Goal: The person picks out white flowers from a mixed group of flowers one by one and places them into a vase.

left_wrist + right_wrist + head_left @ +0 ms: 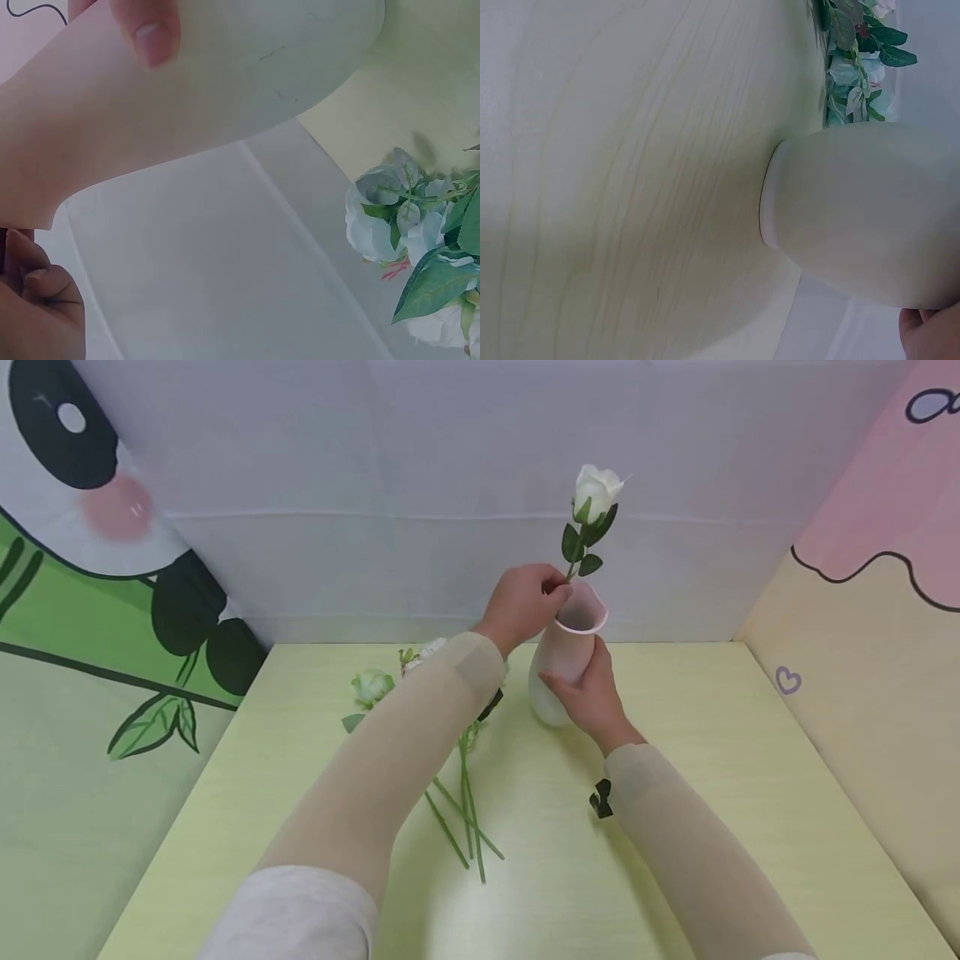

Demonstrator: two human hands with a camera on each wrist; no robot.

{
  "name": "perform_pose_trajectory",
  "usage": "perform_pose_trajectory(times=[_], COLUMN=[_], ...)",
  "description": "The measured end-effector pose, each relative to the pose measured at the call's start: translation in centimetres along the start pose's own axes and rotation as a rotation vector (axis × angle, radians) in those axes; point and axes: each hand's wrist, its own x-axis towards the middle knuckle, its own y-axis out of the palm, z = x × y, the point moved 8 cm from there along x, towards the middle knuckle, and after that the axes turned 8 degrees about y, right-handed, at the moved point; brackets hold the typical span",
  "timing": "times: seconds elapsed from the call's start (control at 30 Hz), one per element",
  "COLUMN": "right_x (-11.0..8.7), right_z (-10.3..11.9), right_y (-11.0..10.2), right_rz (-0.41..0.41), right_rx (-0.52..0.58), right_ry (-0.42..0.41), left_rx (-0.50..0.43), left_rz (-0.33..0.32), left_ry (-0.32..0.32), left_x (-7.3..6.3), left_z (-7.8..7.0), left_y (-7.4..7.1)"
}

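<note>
A white rose [597, 493] with dark green leaves stands above the mouth of a pale pinkish-white vase [558, 664]. My left hand [525, 606] pinches the rose's stem just at the vase's wavy rim; the lower stem is hidden by the hand and the vase. Around the vase's body, my right hand [592, 697] grips from the right side. The left wrist view has the vase [225, 97] across its top, a right-hand thumb pressed on it, and my left hand [41, 300] by the rim. In the right wrist view the vase's base [769, 195] is close to the table.
Left of the vase, partly behind my left forearm, several cut flowers lie on the pale wooden table [690, 710], among them a pale green rose [371, 687]. Their green stems [468, 810] point toward me. A white backdrop [375, 568] rises behind the table, with printed cloths at both sides.
</note>
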Motion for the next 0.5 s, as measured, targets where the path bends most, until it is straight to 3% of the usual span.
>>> perform_pose_trajectory(times=[0.5], right_x=[0.08], right_z=[-0.10], right_y=[-0.08], right_rz=[-0.003], right_rx=[-0.006], right_ry=[0.008], left_rx=[0.043], left_rz=[0.011], left_ry=[-0.034], left_x=[0.17], left_z=[0.16], left_y=[0.57])
